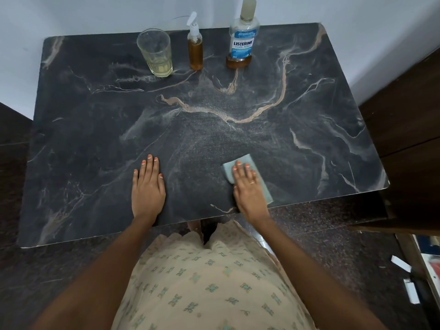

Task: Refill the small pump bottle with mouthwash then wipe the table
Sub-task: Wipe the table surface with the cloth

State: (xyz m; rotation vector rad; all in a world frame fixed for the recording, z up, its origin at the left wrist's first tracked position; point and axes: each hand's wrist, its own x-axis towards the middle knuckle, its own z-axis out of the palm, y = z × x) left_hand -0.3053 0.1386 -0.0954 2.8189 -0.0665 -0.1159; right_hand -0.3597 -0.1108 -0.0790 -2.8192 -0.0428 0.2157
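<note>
Dark marble-look surface (pixel 100 129) w/ tan & white veins, seen from above. Person stands at near edge, both arms reaching fwd.

Left hand (pixel 148 186) lies flat, palm down, fingers spread straight, holding nothing; it rests on bare surface near the front edge, left of centre.

Right hand (pixel 247 190) is also flat & outstretched, palm pressed down on a pale blue-grey cloth (pixel 265 186). Fingers lie on top of cloth, not curled round it. Cloth is folded, flat on surface, close to front edge, right of centre; its far corner sticks out past the fingertips, its near corner shows beside the wrist. A ring shows on one finger.

Along the back edge, 3 things in a row, well apart from both hands:
- glass tumbler (pixel 155 53) at left, upright, w/ a little pale yellowish liquid at the bottom.
- small pump bottle (pixel 195 48) in the middle, upright, white pump head on, amber liquid filling most of it.
- mouthwash bottle (pixel 243 36) at right, upright, clear w/ blue label, cap on, only a low band of amber liquid at its base.

Pump bottle stands between glass & mouthwash bottle, touching neither.

Faint dusty smears show across mid surface. Pale wall (pixel 83 13) behind; dark wood furniture (pixel 404 115) at right.
</note>
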